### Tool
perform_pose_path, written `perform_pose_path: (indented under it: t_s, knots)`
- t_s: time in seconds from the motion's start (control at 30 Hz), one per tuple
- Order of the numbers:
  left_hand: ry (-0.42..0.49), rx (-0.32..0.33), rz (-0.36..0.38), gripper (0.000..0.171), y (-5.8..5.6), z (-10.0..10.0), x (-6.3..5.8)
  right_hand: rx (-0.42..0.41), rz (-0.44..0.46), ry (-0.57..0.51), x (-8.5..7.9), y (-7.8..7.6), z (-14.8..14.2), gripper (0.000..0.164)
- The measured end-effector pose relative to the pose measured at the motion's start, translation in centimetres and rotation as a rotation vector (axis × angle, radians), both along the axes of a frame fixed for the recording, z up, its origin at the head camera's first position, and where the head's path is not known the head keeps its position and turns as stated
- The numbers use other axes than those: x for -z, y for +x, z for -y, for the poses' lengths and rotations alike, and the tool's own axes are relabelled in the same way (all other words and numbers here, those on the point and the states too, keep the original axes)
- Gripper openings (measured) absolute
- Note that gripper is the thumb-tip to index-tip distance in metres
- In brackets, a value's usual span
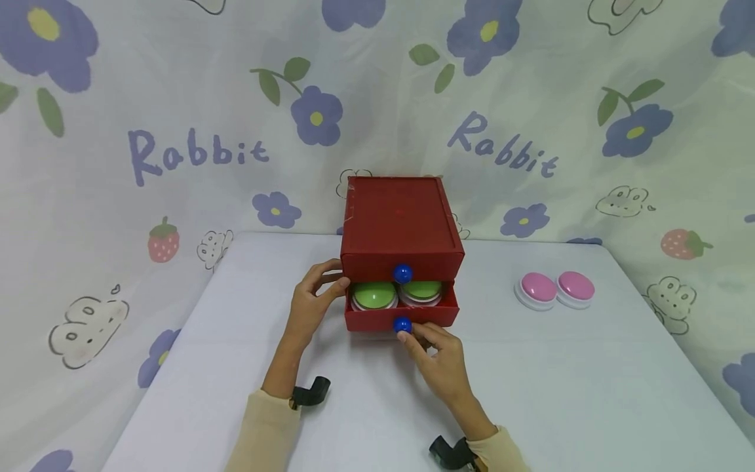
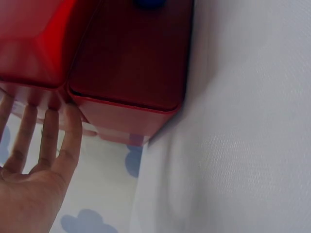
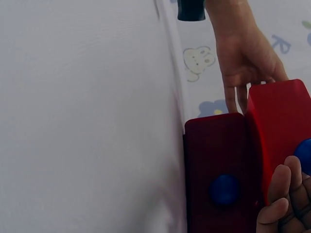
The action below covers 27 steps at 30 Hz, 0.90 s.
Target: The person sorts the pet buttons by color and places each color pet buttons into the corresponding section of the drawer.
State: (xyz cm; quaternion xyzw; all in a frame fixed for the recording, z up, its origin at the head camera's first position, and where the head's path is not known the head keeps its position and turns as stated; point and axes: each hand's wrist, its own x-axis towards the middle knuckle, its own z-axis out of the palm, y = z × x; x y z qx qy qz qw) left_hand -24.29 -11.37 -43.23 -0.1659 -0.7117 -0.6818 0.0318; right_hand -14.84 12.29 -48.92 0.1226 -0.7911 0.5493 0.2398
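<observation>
One red drawer [image 1: 370, 320] stands partway out of a red cabinet [image 1: 398, 213]; the upper drawer [image 1: 371, 267] is closed above it, and a darker lower drawer [image 3: 214, 150] is seen beneath it in the right wrist view. Two green buttons [image 1: 373, 295] on white bases are carried side by side inside, partly hidden by the upper drawer's front. The drawer's blue knob [image 1: 402, 325] appears to be pinched by the right hand [image 1: 439, 364], with little gap left between thumb and fingers. The left hand [image 1: 308, 305] is laid against the cabinet's left side, its fingers extended and slightly spread, nothing being grasped; its thumb is placed by the front corner.

For a smooth slide, force is best directed straight along the drawer's run, so that no corner is jammed, while the cabinet is steadied by the left hand. The left thumb should be held clear of the gap, and jerks avoided lest the green buttons be shifted or caught. To the right, two pink buttons [image 1: 539, 286] are set just beside each other on the white table [image 1: 590, 380], well apart from the cabinet. Behind, a patterned cloth [image 1: 377, 98] is hung.
</observation>
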Motion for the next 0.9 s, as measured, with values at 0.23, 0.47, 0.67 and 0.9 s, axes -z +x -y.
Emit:
perform_pose_path:
  t_s: [0.23, 0.47, 0.67, 0.9]
  knots:
    - [-0.005, 0.001, 0.001, 0.046, 0.0, -0.1, -0.1, 0.0, 0.003, 0.003, 0.0, -0.4, -0.1, 0.014]
    - [-0.007, 0.002, -0.002, 0.045, -0.1, -0.1, 0.1, -0.003, -0.005, 0.002, -0.1, -0.7, -0.1, 0.014]
    - [0.01, 0.012, -0.012, 0.045, -0.2, -0.1, 0.2, 0.001, 0.003, -0.002, -0.2, -0.9, -0.1, 0.013]
    - [0.013, 0.007, -0.001, 0.044, -0.2, -0.1, 0.1, 0.028, 0.018, 0.028, -0.5, -1.1, 0.2, 0.014]
